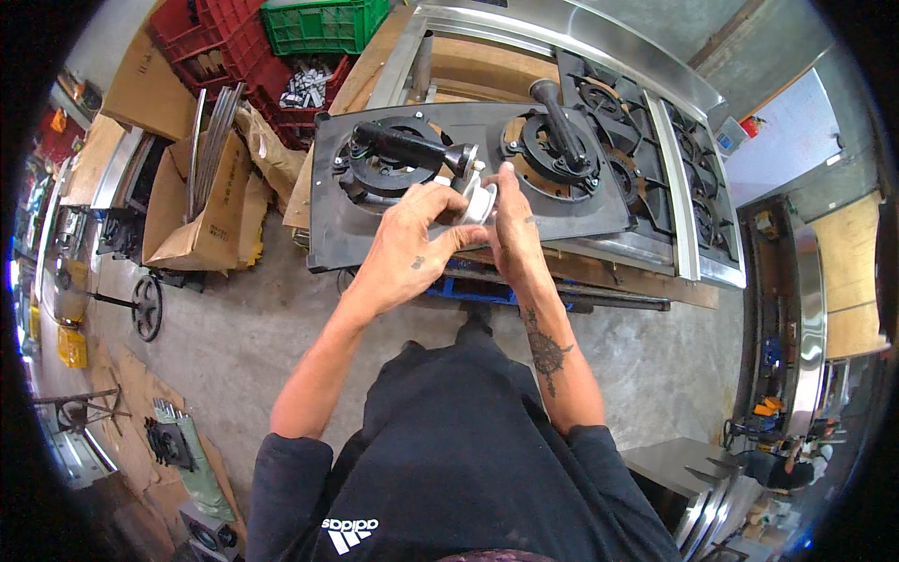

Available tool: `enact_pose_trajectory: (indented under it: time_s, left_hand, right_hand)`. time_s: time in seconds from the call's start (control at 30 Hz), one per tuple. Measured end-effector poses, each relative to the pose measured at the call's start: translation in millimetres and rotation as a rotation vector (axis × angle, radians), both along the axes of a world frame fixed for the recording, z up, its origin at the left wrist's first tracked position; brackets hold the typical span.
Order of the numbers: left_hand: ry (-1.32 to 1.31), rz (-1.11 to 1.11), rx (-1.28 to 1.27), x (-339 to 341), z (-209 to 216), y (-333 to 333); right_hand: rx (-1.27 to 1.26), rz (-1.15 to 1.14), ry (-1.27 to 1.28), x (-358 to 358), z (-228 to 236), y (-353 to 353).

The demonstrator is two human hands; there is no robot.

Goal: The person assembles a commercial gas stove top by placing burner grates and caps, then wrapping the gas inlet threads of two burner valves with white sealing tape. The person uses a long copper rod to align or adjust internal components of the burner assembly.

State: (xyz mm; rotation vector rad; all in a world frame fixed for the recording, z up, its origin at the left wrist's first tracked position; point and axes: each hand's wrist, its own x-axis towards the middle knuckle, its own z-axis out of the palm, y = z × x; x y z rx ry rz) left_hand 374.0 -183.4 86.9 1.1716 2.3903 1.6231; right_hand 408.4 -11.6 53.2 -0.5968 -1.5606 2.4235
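Both my hands meet over the front edge of a dark burner panel (449,122). Between them is a small white roll (479,203) that looks like thread seal tape. My left hand (412,239) is closed on its left side, thumb stretched across below it. My right hand (511,215) holds its right side with the fingers pointing up. Just beyond the roll, a black burner tube (412,148) lies tilted across the left ring burner, its brass-coloured fitting (476,167) close to my fingertips. A second black tube (560,126) rests over the right ring burner (515,140).
A steel stove frame with black grates (646,173) stands to the right. Red crates (211,42), one with metal parts, and a green crate (323,26) are at the back left. A cardboard box (201,220) holds metal rods. Steel sheets (679,468) stand at the lower right.
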Motion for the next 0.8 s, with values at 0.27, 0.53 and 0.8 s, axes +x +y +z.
enact_pose_trajectory:
  time_s: [0.27,0.53,0.8]
  left_hand:
    - [-0.033,0.061,-0.167,-44.9,47.0,21.7]
    - [-0.465,-0.108,-0.214,-112.8,62.6,58.3]
    - [-0.514,-0.041,-0.22,-125.2,62.3,69.6]
  right_hand:
    - [0.8,-0.001,0.345,-0.9,12.5,34.9]
    - [1.006,0.219,0.459,-6.0,59.3,55.1]
    - [1.219,0.167,0.516,-28.9,63.4,65.1]
